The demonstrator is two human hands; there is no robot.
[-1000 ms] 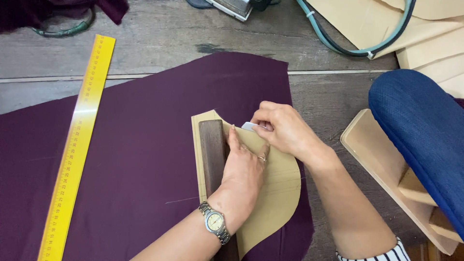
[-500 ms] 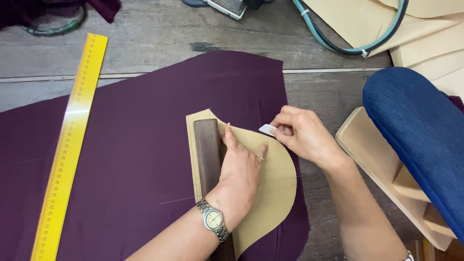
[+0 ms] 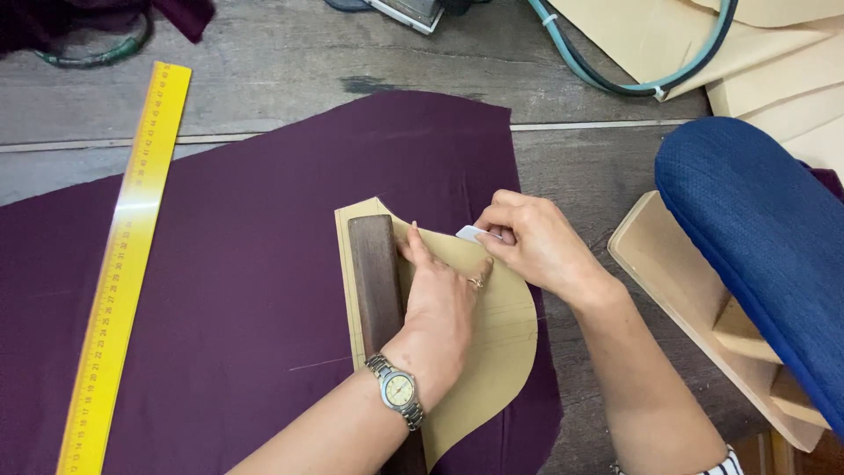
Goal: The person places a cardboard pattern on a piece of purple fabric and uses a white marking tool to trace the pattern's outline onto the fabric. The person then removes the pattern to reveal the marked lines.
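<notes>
The left hand (image 3: 440, 303), a watch on its wrist, lies flat with fingers spread and pressing down, while the right hand (image 3: 536, 242) is curled beside it, fingertips pinched together.

My left hand (image 3: 440, 308) lies flat on the tan card pattern (image 3: 492, 352), beside the dark wooden block (image 3: 376, 281) resting on it. The pattern lies on the purple fabric (image 3: 246, 264). The yellow ruler (image 3: 127, 255) lies left; the blue padded board (image 3: 756, 237), right.
</notes>
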